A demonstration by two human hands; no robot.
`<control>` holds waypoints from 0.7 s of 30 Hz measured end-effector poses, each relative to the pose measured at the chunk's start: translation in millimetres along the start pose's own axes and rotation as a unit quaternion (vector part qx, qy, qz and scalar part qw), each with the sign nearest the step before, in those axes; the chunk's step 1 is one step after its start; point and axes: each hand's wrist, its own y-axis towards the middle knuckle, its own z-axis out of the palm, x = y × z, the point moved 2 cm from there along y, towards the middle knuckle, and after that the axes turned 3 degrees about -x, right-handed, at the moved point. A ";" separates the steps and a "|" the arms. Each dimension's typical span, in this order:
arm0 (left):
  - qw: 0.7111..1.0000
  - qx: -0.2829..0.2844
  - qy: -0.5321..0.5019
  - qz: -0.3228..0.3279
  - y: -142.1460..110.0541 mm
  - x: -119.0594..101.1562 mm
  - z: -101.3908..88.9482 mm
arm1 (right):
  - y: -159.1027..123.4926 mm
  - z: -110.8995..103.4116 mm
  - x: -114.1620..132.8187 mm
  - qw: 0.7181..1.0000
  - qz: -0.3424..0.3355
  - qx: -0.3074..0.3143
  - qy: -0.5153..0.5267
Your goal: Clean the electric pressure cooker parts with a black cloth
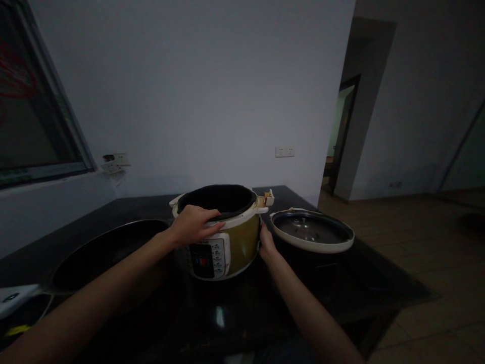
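An electric cooker (244,240), green-gold with a white rim and a button panel in front, stands on the dark table. Its lid is off, and the dark inside of the pot (215,198) shows. My left hand (195,225) grips the front rim, fingers over the edge. Against the cooker's right side is my right hand (266,240), holding it low down; its fingertips are partly hidden behind the body. A white-rimmed round lid (312,227) lies to the right, its dark inner face up.
A large black wok (109,250) sits left of the cooker, under my left forearm. A white object (17,298) is cut off at the left edge. The dark table (364,283) ends at the right above a tiled floor. Wall sockets (285,151) are behind.
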 end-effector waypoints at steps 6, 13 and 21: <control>0.999 -0.020 -0.018 0.033 -7.2 9.5 -1.6 | 4.2 0.9 7.4 0.999 0.045 -0.008 -0.002; 0.999 -0.025 -0.019 0.025 -9.5 10.8 -3.9 | -59.9 14.7 -2.9 0.995 -0.073 -0.062 0.007; 0.999 -0.002 0.043 0.011 -15.0 0.1 -3.3 | -126.0 28.4 -29.1 0.983 -0.169 -0.052 -0.047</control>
